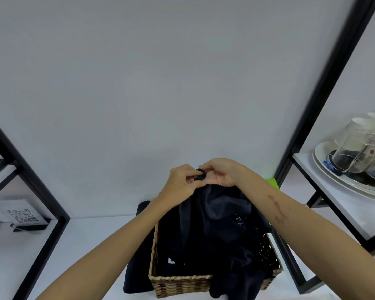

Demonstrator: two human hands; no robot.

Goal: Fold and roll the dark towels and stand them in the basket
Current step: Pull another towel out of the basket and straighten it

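Both forearms reach in from the bottom edge, and up where they meet, the left hand [183, 184] and the right hand [220, 173] pinch the top edge of a dark towel [217, 204], fingers curled tight on the cloth, the two grips almost touching. That towel hangs down from the fingers, raised above the wicker basket [178, 282], its lower folds falling inside, with pale lettering showing on one fold. More dark cloth fills the basket and spills over its near right corner. Just left of the basket, touching its side, another dark towel [139, 267] lies flat on the white desk [85, 245]. Out wide now: a black metal frame [41, 191] stands at the left with a QR code card [22, 215] behind it, and on the right shelf [333, 195], well apart from the basket, clear glasses [355, 148] sit upturned on a white tray [325, 167].
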